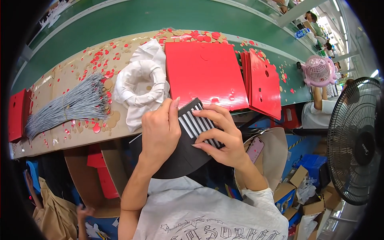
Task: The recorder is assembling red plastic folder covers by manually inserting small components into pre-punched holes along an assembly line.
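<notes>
In front of my chest is a flat black piece [176, 158] with a rounded lower edge and a row of white stripes [192, 126] at its upper right. My right hand [226, 138] grips the striped part, its fingers bent over the stripes and the thumb below them. My left hand [160, 128] is closed by the piece's upper left edge, thumb and forefinger pinched together at the top. What lies in that pinch is too small to make out. A short pale strand [135, 139] shows just left of this hand.
Across the bench [52, 140] lie a bundle of grey wire ties [68, 104], a twisted white cloth ring [140, 86], a red corrugated box [204, 74], stacked red sheets [264, 82] and scattered red and tan discs. A black fan [354, 140] stands at right, a cardboard box [86, 172] below.
</notes>
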`<state>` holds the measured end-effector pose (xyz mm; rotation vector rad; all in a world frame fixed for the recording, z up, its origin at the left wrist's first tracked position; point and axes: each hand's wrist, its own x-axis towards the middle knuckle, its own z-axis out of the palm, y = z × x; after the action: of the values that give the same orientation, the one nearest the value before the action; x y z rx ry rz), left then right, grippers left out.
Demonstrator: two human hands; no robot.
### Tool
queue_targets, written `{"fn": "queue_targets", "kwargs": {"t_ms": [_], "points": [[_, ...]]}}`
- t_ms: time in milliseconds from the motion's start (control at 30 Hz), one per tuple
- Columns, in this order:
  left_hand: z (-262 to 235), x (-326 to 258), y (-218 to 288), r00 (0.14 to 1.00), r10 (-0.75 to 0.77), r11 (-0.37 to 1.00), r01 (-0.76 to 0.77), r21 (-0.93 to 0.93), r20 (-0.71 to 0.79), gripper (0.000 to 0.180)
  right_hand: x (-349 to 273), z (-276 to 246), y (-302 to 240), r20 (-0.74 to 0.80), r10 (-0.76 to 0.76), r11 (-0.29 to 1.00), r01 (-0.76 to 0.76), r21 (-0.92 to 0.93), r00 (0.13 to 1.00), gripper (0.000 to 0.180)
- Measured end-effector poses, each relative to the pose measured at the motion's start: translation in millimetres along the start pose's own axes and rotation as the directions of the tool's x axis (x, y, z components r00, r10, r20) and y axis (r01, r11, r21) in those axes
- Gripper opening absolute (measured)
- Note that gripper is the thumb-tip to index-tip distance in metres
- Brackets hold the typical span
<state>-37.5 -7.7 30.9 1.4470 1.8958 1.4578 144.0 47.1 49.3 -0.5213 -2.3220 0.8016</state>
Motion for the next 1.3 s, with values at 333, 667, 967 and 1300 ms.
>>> {"fn": "queue_targets", "kwargs": {"t_ms": [333, 667, 967, 1300], "points": [[0, -1, -4, 0.999, -0.002, 0.998, -0.001, 0.067, 0.044, 0.025, -3, 7, 0, -0.044, 0.057, 0.995, -0.053, 0.084, 0.997, 0.02], [31, -26, 5, 0.904, 0.387, 0.853, -0.426, 0.301, 0.183, 0.019, 78, -9, 78, 0.022, 0.142, 0.989, -0.143, 0.043, 0.99, 0.009], [43, -29, -14, 0.931, 0.315, 0.905, -0.353, 0.237, 0.185, 0.013, 72, 6, 94, 0.063, 0.186, 0.982, -0.188, 0.028, 0.981, 0.011], [46, -30, -15, 0.9, 0.364, 0.831, -0.43, 0.353, 0.238, 0.016, 68, 16, 91, -0.142, 0.267, 0.964, -0.265, 0.036, 0.953, 0.026]]}}
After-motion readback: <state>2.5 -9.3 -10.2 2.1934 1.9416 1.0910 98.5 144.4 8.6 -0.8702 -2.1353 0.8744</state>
